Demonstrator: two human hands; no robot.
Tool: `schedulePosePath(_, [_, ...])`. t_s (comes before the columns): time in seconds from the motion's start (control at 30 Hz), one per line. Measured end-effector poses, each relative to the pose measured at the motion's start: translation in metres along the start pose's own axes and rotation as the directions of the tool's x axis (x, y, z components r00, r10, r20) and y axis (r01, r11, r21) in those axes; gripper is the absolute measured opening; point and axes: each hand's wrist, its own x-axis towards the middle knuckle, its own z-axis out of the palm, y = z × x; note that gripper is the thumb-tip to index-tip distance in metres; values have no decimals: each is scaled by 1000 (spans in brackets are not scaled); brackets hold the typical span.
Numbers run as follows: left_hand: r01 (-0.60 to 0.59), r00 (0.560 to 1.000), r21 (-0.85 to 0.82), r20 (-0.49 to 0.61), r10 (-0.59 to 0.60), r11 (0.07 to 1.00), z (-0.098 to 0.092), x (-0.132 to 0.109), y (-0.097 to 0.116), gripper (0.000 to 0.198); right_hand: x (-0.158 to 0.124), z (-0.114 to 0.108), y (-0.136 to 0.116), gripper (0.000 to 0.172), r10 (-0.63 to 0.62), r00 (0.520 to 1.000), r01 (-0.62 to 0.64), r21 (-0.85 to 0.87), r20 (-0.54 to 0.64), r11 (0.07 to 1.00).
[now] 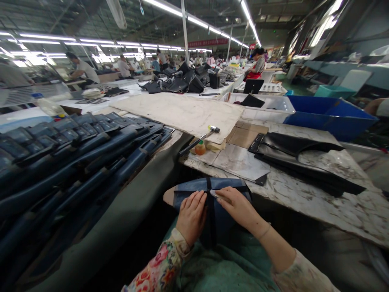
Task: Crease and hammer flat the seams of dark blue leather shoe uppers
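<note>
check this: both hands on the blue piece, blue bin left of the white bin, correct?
Wrong side: the head view shows the blue bin to the right of the white bin. The left hand and right hand are indeed on the blue piece.

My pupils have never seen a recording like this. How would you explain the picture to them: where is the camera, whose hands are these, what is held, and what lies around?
There is no machine here: one person works bare-handed, wearing the camera on their head, looking forward and down.

The left hand rests on a dark blue, smooth-surfaced panel crossed by black bands, above the lap. The right hand pinches a small pale object, too small to identify, against it.

On the worn, stained white bench lie black, leather-like pieces and a small orange bottle with a green cap. At left are rows of long dark blue pieces.
</note>
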Motion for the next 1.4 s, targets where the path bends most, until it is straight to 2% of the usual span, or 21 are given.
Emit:
schedulePosePath(0.27, [15, 1000, -6, 8, -15, 1000, -1, 0, 1, 36, 4, -12, -6, 22, 15, 994, -26, 100, 106, 995])
schedulePosePath(0.53, [49, 995, -17, 85, -47, 999, 3, 12, 5, 39, 5, -11, 2, 24, 17, 993, -34, 149, 117, 988])
schedulePosePath(0.7, [38, 996, -27, 85, -35, 999, 3, 13, 6, 37, 7, -11, 6, 23, 42, 993, -66, 213, 115, 975])
schedulePosePath(0.93, [39, 995, -52, 90, -34, 998, 1, 11, 5, 34, 10, -12, 2, 23, -12, 991, -3, 107, 135, 994])
schedulePosePath(1.13, [168, 976, -26, 147, -162, 985, -5, 32, 10, 18, 12, -14, -3, 24, -67, 985, 71, -18, 161, 997])
schedulePosePath(1.27, [118, 979, 27, 162, -121, 993, -4, 43, 9, 18, 18, -19, 0, 23, -57, 980, 62, -22, 193, 998])
schedulePosePath(1.4, [46, 988, -22, 151, -42, 999, -4, 38, 6, 18, 22, -22, 2, 23, -45, 976, 51, -22, 213, 998])
